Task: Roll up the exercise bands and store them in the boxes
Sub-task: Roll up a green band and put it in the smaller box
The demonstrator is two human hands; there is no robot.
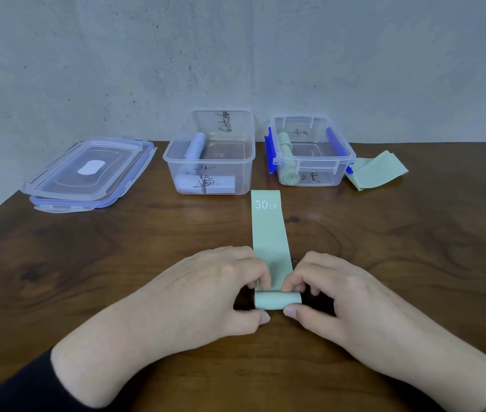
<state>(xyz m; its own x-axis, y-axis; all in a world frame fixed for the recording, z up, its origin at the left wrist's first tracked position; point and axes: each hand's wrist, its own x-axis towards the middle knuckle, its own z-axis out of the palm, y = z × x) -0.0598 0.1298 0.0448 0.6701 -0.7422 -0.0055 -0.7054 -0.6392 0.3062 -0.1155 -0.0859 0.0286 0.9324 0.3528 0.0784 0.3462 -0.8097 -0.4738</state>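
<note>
Rolling stage, early. My left hand (221,289) and right hand (334,292) pinch the near end of the pale green band (270,233), which lies flat on the wooden table (87,263) and runs straight away from me; its far end, printed "30 LB", stops just short of the two boxes. Both hands are closed on the small roll (277,301) formed so far, thumbs on its near side, fingertips (262,285) pressing on top where the flat strip meets it. Most of the band is not yet wound. The next move, as I judge it, calls for turning the roll away from me with even pressure from both sides, so the edges stay aligned and the coil stays tight. The green-band box (313,165), with blue clips, already holds rolled green bands and seems the destination; another green band (378,171) lies unrolled beside it. The other clear box (209,162) holds pale lilac rolls, and the stacked lids (87,173) lie to the left.
</note>
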